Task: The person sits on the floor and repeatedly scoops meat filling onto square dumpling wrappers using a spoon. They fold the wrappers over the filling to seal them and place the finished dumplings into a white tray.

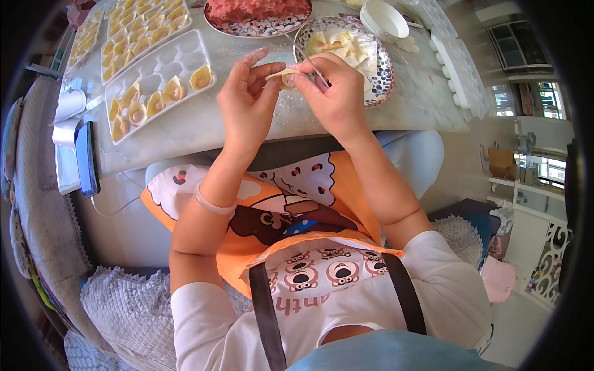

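Over the near edge of the table, both hands meet at a small folded wonton (284, 78) of pale yellow dough. My left hand (247, 102) pinches its left side between thumb and forefinger, the other fingers spread upward. On the other side, the thumb and fingertips of my right hand (334, 93) press the dough. A thin metal utensil (304, 54) also sits in the right hand, its far end pointing up and left; its kind is unclear. Behind that hand is a patterned plate (387, 77) with floury square wrappers (346, 49). Pink minced meat (257, 11) fills another plate at the far edge.
At left, a white compartment tray (179, 55) holds several wontons (173, 89), with fuller trays (145, 28) behind. White bowls (385, 20) and stacked white trays (458, 74) stand at right. A phone (86, 157) with a cable stands by the table's left edge.
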The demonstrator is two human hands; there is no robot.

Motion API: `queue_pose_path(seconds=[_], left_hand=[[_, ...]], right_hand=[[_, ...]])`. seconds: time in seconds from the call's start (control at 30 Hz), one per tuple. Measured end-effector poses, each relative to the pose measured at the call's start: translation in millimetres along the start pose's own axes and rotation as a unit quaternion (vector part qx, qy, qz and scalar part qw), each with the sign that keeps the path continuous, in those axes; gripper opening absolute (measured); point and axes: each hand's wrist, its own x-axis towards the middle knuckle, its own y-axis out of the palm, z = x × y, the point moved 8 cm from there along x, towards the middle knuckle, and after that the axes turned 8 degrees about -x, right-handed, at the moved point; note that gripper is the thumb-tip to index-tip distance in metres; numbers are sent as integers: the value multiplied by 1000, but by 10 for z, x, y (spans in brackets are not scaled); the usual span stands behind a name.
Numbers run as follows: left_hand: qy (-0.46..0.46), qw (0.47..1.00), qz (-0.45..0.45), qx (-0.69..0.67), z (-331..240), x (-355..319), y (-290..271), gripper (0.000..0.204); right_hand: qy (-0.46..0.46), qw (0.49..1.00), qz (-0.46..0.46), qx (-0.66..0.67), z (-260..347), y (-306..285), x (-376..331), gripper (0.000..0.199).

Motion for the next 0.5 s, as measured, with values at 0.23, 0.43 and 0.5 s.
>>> queue_pose_path(seconds=[0.23, 0.43, 0.5], left_hand=[[-156, 978, 34, -133, 201, -49, 100, 52], [-93, 993, 25, -63, 158, -29, 52, 50], [-80, 996, 24, -38, 157, -27, 48, 50]], right_hand=[[-61, 997, -50, -27, 1, 27, -15, 12], [-62, 998, 22, -12, 34, 62, 55, 12], [-94, 995, 19, -6, 30, 84, 85, 13]])
